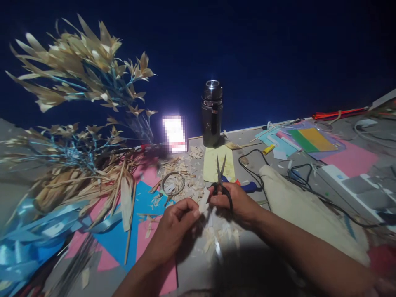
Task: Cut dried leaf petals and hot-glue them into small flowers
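Observation:
My left hand [181, 222] pinches a small pale strip of dried husk [204, 201] between thumb and fingertips. My right hand [236, 202] is closed around the black handles of a pair of scissors [220, 169]. The blades point away from me and stand slightly apart. Fingertips of the right hand come close to the strip's upper end; whether they touch it I cannot tell. Below the hands lie pale cut pieces [222, 235]. Just past the scissors is a yellow sheet [210, 163], and a blue-handled tool [249, 187] lies to the right, partly hidden.
A dark metal flask [212, 115] stands at the back beside a bright light [175, 134]. Dried-leaf flowers on blue stems [89, 74] rise at left above blue ribbon [37, 227]. Shavings and a ring [173, 183] lie mid-table. Right are a cloth [303, 206], cables and a power strip [355, 192].

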`<state>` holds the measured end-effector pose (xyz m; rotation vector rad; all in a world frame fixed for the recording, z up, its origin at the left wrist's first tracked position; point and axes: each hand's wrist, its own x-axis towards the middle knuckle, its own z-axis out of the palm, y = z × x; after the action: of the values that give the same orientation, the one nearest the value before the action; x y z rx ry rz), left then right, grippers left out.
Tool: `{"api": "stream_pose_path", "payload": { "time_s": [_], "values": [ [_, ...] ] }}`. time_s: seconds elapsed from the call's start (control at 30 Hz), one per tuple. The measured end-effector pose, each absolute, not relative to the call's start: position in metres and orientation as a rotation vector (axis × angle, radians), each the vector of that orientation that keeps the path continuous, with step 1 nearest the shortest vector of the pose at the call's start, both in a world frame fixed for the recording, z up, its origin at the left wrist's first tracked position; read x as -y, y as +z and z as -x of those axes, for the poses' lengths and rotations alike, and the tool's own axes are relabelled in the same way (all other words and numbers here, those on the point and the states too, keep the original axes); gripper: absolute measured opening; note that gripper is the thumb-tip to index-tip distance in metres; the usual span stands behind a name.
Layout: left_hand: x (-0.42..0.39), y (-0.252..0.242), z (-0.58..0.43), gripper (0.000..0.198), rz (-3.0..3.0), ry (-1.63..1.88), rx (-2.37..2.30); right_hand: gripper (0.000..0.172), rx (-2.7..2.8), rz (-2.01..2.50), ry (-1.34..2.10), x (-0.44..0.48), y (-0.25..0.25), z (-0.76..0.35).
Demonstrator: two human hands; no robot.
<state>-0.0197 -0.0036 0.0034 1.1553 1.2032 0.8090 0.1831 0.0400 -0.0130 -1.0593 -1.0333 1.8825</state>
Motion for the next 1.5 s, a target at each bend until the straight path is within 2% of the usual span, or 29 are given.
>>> {"api": "stream_pose_path", "payload": {
  "time_s": [0.17, 0.4, 0.73, 0.83, 0.97, 1.03, 1.13, 1.33, 1.5],
  "values": [
    [0.011, 0.003, 0.008, 0.038, -1.015, 0.819, -1.126, 0.040, 0.984, 1.090, 1.873, -0.037, -0.010, -0.180],
    [0.006, -0.012, -0.001, 0.024, -1.119, 0.901, -1.302, 0.036, 1.128, 1.144, 1.792, -0.033, -0.006, -0.179],
    [0.003, -0.024, 0.002, 0.028, -0.913, 1.000, -0.892, 0.036, 0.824, 0.780, 2.240, -0.035, -0.015, -0.181],
    [0.003, -0.027, 0.003, 0.030, -0.833, 1.003, -0.840, 0.040, 0.788, 0.770, 2.171, -0.037, -0.014, -0.184],
    [0.003, -0.029, 0.007, 0.028, -0.853, 1.006, -0.924, 0.049, 1.035, 0.925, 1.989, -0.037, -0.010, -0.186],
    [0.003, -0.028, 0.007, 0.025, -0.945, 0.990, -0.978, 0.047, 1.122, 1.006, 1.953, -0.036, -0.008, -0.184],
    [0.003, -0.026, 0.006, 0.022, -1.048, 0.966, -0.968, 0.041, 1.109, 1.025, 2.002, -0.033, -0.009, -0.181],
    [0.004, -0.021, 0.005, 0.027, -0.934, 1.015, -0.799, 0.039, 0.839, 0.699, 2.289, -0.035, -0.016, -0.181],
    [0.004, -0.025, 0.008, 0.032, -0.858, 1.029, -0.882, 0.047, 1.014, 0.853, 2.086, -0.035, -0.013, -0.183]
  ]
}}
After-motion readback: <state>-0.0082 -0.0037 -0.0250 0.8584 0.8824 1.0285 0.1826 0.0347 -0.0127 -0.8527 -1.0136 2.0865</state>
